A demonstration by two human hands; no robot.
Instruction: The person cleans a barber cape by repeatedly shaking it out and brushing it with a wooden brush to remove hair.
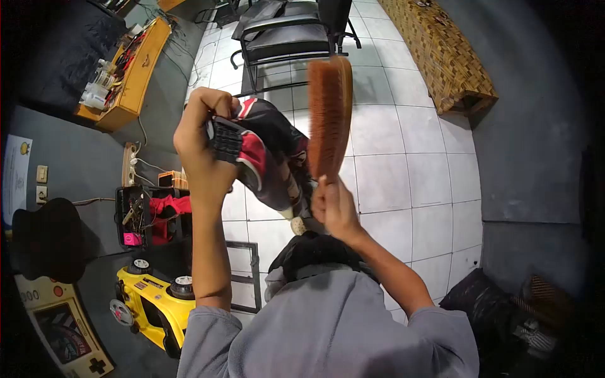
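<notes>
My left hand (205,135) is raised, its fingers closed around the gathered edge of a black, red and white fabric garment (268,148). A ribbed, elastic-looking black band shows beside my fingers, and the cloth hangs down to the right. What kind of garment it is, I cannot make out. In my right hand (337,208) is a brush (329,120), gripped by the handle and standing upright. Its long reddish-brown bristles face left, toward the garment, and look slightly blurred. The garment's lower right part lies behind the brush and my right hand.
Ahead, a black chair (283,44) stands on white floor tiles (384,176). A woven bench (441,57) runs along the right wall. At left are a wooden shelf (135,75) with bottles, a black crate (133,217) and a yellow toy car (154,299).
</notes>
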